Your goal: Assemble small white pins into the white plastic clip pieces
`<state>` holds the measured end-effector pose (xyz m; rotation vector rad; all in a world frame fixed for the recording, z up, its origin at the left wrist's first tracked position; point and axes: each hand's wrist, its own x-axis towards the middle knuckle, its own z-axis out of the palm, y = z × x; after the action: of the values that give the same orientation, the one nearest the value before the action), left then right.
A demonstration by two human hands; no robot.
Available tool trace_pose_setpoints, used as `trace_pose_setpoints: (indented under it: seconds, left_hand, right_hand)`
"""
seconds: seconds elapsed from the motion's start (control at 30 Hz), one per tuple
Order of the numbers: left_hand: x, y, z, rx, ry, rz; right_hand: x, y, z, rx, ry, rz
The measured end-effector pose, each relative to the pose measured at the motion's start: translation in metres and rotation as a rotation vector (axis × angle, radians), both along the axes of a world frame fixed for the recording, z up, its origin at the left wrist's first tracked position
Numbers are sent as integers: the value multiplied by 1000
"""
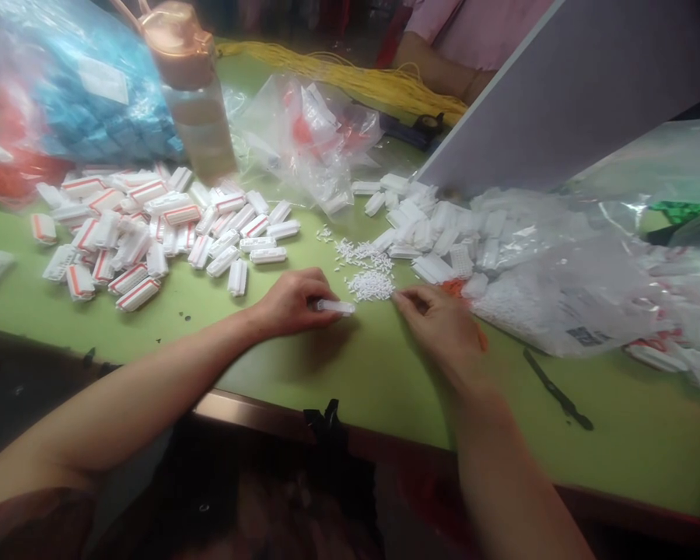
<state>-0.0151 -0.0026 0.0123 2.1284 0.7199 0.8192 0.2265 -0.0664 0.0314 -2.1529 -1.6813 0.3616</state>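
My left hand (295, 302) is closed around a small white plastic block (337, 308), one end of which sticks out to the right. My right hand (437, 323) rests at the right edge of a heap of tiny white pegs (372, 286), thumb and forefinger pinched together. Whatever lies between those fingertips is too small to make out. More loose pegs trail off behind the heap. To the left lies a big pile of white blocks, many with an orange stripe (137, 294). Plain white blocks (435, 268) are piled beyond my right hand.
A drink bottle (195, 101) stands at the back left beside a bag of blue pieces (105, 109). Clear plastic bags (565, 295) cover the right side, with a dark thin tool (557, 390) in front. Yellow cords (350, 74), a grey panel (537, 85) and another person's arm (437, 66) are behind.
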Motion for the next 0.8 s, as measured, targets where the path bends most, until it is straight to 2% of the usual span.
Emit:
trace_pose_setpoints:
  seconds: [0.27,0.5,0.63,0.8]
  left_hand:
    - [1,-1,1,-18,13,3]
    - [0,0,0,-20,22,3]
    - [1,0,0,-19,25,2]
    - [2,0,0,-26,17,-10]
  right_hand:
    - [-4,0,-9,45,-12,50]
    - [-9,-4,0,97,111,53]
    - [-28,-9,3,199,230,206]
    - [-44,-11,0,195,215,333]
